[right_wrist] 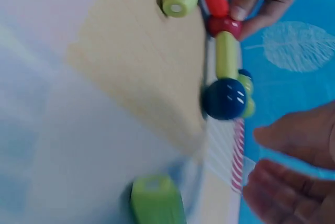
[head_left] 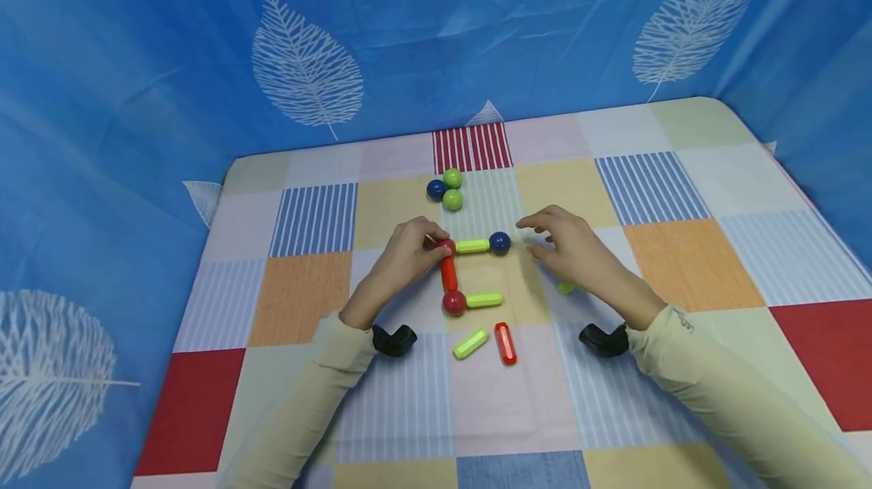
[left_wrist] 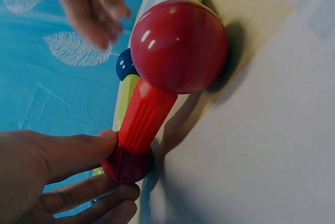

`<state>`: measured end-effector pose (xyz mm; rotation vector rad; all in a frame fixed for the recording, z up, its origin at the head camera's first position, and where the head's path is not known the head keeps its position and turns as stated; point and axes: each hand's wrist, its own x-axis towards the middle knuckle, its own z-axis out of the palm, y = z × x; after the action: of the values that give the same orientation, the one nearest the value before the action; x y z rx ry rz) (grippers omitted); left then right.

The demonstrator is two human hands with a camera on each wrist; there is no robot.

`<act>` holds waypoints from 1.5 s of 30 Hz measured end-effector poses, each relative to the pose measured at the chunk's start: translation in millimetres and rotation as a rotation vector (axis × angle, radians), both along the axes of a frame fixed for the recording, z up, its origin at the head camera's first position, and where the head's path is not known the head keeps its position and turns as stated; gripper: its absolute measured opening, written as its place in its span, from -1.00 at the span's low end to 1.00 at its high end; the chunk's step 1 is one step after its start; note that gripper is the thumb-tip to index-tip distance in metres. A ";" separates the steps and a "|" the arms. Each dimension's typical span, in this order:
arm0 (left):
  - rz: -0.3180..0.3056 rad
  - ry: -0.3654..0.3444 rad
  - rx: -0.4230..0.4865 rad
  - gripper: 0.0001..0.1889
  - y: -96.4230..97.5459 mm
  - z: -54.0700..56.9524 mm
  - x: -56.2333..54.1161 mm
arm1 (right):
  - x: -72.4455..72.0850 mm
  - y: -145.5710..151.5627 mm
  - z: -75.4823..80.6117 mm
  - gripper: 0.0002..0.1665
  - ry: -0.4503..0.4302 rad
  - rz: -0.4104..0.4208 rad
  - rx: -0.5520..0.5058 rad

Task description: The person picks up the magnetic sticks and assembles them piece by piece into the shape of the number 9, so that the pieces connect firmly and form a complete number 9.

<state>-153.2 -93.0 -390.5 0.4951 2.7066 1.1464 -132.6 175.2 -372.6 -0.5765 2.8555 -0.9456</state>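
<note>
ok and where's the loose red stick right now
In the head view, the loose red stick lies below and slightly right of centre, just right of a loose yellow-green stick and below the ball-and-stick frame.

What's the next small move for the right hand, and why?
I'd probably bring the right hand to the loose red rod. The right hand looks empty, the left hand pinches the far red ball, and the attached blue ball seems to have just one rod joined to it, where the far red ball has two.
</note>
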 end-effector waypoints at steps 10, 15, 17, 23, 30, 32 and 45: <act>0.006 -0.009 -0.036 -0.81 -6.5 3.6 -3.1 | 42.0 28.5 2.6 -0.58 -0.052 -0.203 0.103; 0.005 -0.008 -0.023 -0.81 -7.6 1.1 -2.8 | 42.9 22.2 -4.1 -0.57 -0.099 -0.223 0.126; -0.001 -0.005 -0.021 -0.81 -7.1 0.0 -2.4 | 41.8 19.4 -5.7 -0.60 -0.104 -0.221 0.137; -0.018 0.010 -0.010 -0.81 -4.1 -0.9 -1.8 | 37.3 15.6 -6.9 -0.71 -0.100 -0.209 0.180; -0.024 0.020 -0.018 -0.81 -2.0 -0.8 -2.1 | 27.6 18.2 -8.6 -0.73 -0.081 -0.168 0.153; -0.024 0.020 -0.020 -0.81 -1.7 -1.1 -2.2 | 23.5 17.0 -9.2 -0.74 -0.094 -0.159 0.121; -0.006 0.021 -0.018 -0.81 -0.4 -1.0 -1.0 | 11.8 -6.1 -14.7 -0.77 -0.140 -0.128 -0.047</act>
<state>-154.2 -93.4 -391.5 0.5149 2.7290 1.1206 -120.8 169.1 -387.3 -0.3204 2.7788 -1.0302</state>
